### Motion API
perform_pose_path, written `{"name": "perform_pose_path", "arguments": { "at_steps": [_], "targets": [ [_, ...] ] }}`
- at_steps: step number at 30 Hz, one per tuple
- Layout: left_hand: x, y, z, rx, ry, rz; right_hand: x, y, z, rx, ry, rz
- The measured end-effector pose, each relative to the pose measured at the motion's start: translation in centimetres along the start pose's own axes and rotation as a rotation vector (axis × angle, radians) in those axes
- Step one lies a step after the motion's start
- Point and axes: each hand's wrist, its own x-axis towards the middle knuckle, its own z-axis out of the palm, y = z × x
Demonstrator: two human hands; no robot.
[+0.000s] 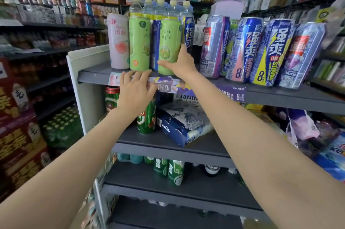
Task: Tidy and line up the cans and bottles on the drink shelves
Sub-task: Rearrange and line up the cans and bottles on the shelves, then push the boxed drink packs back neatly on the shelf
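Observation:
On the top grey shelf (280, 96) stand a pink can (118, 42), a green can (139, 44) and a second green can (169, 46), with a dark blue can (155, 42) behind the gap between them. My right hand (180, 62) grips the second green can low on its right side, thumb across its front. My left hand (135, 91) lies over the shelf's front edge on a price label (165, 85), fingers slightly bent. Blue and purple cans (244, 49) lean in a row to the right.
Clear bottles with yellow caps (160, 9) stand behind the cans. The shelf below holds green beer cans (147, 116) and a blue can pack (184, 124) lying flat. More green cans (169, 171) stand lower down. Stacked cartons (18, 131) fill the left side.

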Motion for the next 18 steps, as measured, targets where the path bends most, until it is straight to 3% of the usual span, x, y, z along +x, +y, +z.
{"name": "perform_pose_path", "arguments": {
  "at_steps": [6,8,13,18],
  "targets": [
    [-5.4,0.9,-0.4,-0.126,0.15,0.072,-9.9,4.2,-2.8,0.085,0.355,-0.29],
    [-9.5,1.7,1.2,-0.18,0.129,0.066,-14.7,8.2,-2.9,0.05,0.304,-0.281],
    [-19.0,3.0,6.8,-0.211,-0.13,0.043,-23.3,19.1,-1.6,-0.083,0.154,-0.014],
    [-20.0,3.0,9.0,-0.185,-0.272,-0.068,-20.9,20.1,-0.4,-0.141,0.107,-0.045]
  ]
}}
